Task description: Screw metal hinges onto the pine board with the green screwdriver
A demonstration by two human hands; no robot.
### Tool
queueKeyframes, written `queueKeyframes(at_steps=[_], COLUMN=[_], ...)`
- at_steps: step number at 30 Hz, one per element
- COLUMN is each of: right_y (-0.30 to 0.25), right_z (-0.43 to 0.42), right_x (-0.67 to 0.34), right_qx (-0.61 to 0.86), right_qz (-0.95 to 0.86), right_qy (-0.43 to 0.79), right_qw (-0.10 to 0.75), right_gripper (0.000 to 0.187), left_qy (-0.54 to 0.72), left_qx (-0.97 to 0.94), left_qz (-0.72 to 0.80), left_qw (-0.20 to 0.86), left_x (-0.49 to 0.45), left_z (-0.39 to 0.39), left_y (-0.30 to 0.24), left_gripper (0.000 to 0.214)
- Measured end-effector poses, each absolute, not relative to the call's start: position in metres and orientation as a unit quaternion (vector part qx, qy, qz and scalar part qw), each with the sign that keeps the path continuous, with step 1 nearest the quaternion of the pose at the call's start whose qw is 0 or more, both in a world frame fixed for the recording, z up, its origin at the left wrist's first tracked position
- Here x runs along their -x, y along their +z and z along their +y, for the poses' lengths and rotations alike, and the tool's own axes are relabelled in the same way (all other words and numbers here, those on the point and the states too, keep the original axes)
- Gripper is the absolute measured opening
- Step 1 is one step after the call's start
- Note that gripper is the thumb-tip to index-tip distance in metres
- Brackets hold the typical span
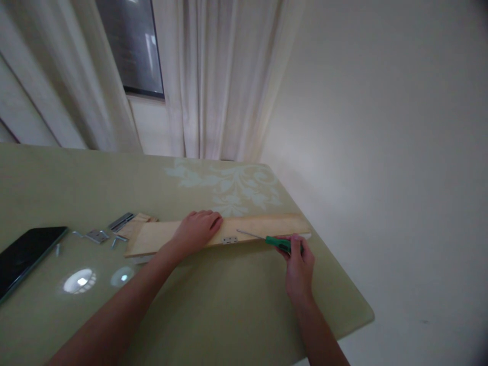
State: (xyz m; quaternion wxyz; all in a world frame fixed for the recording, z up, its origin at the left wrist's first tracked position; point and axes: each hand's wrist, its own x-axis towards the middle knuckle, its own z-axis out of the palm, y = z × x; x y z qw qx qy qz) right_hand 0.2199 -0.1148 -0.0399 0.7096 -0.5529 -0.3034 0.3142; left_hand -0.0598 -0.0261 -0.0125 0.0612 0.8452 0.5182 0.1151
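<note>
A long pale wooden board [263, 224] lies across the table, with a white underside showing at its front edge. My left hand [198, 231] rests over the middle of the board, fingers curled together and gripping it; their tips are partly hidden. In my right hand [300, 259] is a green-handled screwdriver [279, 244], its thin shaft pointing left over the board. The screwdriver's tip is just above and right of a small metal hinge [230, 240] at the board's near edge. No screw can be made out under the tip.
Left of the board lie loose screws [114, 243], another metal hinge [96, 236], a dark metal piece [121, 222] and small wood pieces [142, 218]. A phone [28, 254] sits farther left on the green table [213, 310]. A wall [381, 152] borders the right side; curtains [221, 76] hang behind.
</note>
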Motion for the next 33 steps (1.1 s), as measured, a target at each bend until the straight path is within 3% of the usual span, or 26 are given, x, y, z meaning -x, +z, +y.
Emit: queueKeyframes(at_steps=[6, 13, 20, 33], right_y=[-0.0370, -0.0395, -0.0382, -0.0412], right_z=[-0.1165, -0.1187, -0.1150, -0.1178], right_x=[-0.2185, -0.2212, -0.2232, -0.2183], right_qx=[0.565, 0.596, 0.526, 0.537], right_qz=[-0.299, -0.368, -0.277, -0.331], right_qy=[0.311, 0.209, 0.299, 0.306], right_qw=[0.703, 0.682, 0.746, 0.713], right_gripper=[0.053, 0.053, 0.052, 0.052], left_qy=[0.120, 0.114, 0.117, 0.124], left_qx=[-0.845, -0.846, -0.846, -0.845], left_qz=[0.518, 0.517, 0.516, 0.515], left_qw=[0.064, 0.067, 0.070, 0.069], left_x=[0.0606, 0.0601, 0.0605, 0.0625], left_z=[-0.0258, -0.0266, -0.0254, -0.0247], left_y=[-0.0135, -0.0109, -0.0129, -0.0154], left_gripper=[0.041, 0.040, 0.040, 0.040])
